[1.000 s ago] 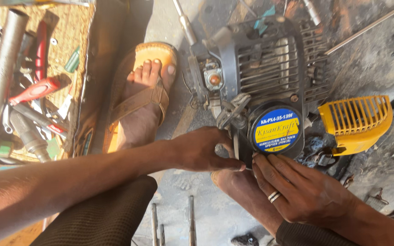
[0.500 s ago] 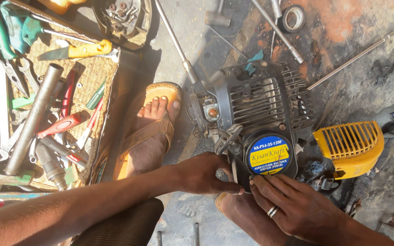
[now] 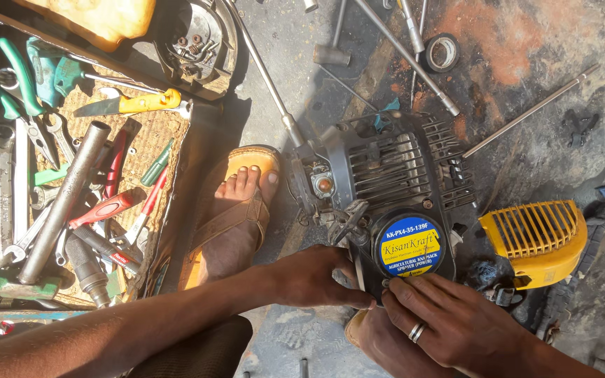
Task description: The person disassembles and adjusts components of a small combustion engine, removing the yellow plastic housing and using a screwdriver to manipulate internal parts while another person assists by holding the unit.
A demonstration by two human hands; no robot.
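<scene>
A small black engine with cooling fins lies on the stained concrete floor. A round black cover with a blue and yellow label sits on its near end. My left hand presses against the lower left edge of that cover, fingers curled on the engine's rim. My right hand, with a ring on one finger, rests its fingertips on the cover's bottom edge. My foot in a tan sandal is planted just left of the engine; my other foot lies under my right hand.
A tray of tools with pliers, spanners, screwdrivers and a metal pipe lies at the left. A yellow vented cover sits right of the engine. Long metal rods, a socket extension, a tape roll and a round housing lie at the top.
The view has shifted, bringing more of the tool tray and the floor beyond the engine into sight. Both hands stay at the lower edge of the labelled cover.
</scene>
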